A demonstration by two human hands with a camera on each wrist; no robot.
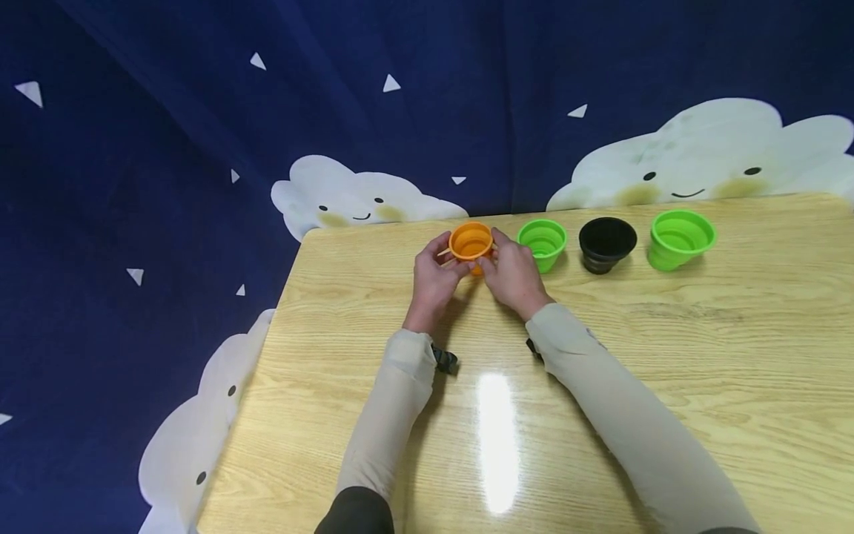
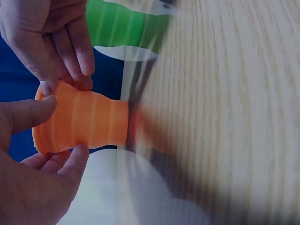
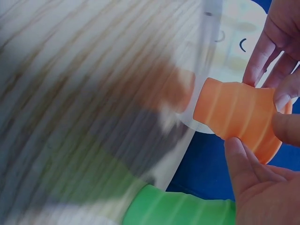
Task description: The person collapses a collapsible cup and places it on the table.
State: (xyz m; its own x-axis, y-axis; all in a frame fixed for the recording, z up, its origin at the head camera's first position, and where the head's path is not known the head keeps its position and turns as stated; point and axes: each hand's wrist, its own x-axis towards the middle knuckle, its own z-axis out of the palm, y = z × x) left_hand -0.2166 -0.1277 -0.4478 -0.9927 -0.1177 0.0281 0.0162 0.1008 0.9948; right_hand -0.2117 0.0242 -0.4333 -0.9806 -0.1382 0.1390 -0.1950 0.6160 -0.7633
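An orange collapsible cup (image 1: pixel 471 241) with ribbed, stepped sides is upright at the far part of the table, its wide mouth up. My left hand (image 1: pixel 435 280) grips it from the left, thumb at the rim and fingers along the side. From the right, my right hand (image 1: pixel 515 276) holds it the same way, its thumb also at the rim. In the left wrist view, the narrow base of the orange cup (image 2: pixel 93 119) is close over the tabletop. The right wrist view shows fingertips of both hands against the orange cup (image 3: pixel 241 110).
Just right of my right hand stands a green collapsible cup (image 1: pixel 543 241). Farther right are a black cup (image 1: pixel 606 243) and another green cup (image 1: pixel 679 239), all in a row near the back edge of the wooden table (image 1: pixel 333 386). A dark blue cloud-print curtain (image 1: pixel 427 111) hangs behind.
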